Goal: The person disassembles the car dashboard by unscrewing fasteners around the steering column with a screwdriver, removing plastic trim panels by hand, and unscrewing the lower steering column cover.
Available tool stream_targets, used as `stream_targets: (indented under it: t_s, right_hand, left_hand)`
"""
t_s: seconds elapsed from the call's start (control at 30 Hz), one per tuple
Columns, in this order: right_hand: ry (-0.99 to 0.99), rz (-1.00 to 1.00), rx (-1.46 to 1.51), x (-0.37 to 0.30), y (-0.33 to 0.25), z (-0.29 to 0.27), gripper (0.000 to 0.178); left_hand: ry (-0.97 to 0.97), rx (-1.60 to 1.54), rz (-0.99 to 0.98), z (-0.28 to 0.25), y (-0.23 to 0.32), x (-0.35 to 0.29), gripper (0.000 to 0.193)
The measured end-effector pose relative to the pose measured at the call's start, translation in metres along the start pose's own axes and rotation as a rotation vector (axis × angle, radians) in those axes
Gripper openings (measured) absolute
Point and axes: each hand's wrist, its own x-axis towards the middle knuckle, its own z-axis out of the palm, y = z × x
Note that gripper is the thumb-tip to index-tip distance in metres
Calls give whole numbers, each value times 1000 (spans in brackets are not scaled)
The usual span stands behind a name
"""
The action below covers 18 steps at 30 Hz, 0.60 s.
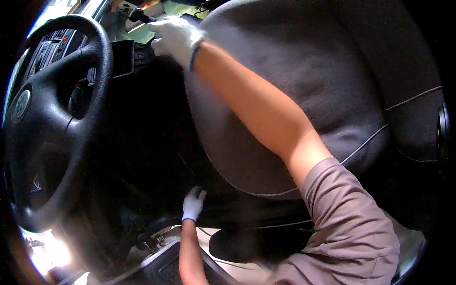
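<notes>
My right hand point(176, 40), in a white glove with a blue cuff, reaches across the grey cloth car seat point(285, 61) to the far side. Its fingers bend down at the dark console edge, beside a black knobbed lever point(138, 15); what they hold, if anything, is hidden. My left hand point(193, 205), also gloved in white, is low down in the shadow between the seat's front edge and the door side. Its fingers curl in, and the dark hides whatever they may grip.
A black steering wheel point(102, 71) stands at the left, before the dashboard point(45, 57). A dark flat panel point(122, 58) lies beyond its rim. The seat backrest point(403, 61) rises at the right. The door panel point(159, 268) is near the lower edge; the footwell is very dark.
</notes>
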Motion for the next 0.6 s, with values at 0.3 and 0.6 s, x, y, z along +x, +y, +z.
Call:
stream_targets:
  t_s: [0.3, 0.6]
  right_hand:
    - [-163, -70, 279, 40, 43, -22, 82]
    - [363, -354, -775, 60, 14, -19, 84]
  left_hand:
    - [255, 6, 310, 27, 64, -51, 30]
    - [288, -79, 292, 27, 76, -58, 29]
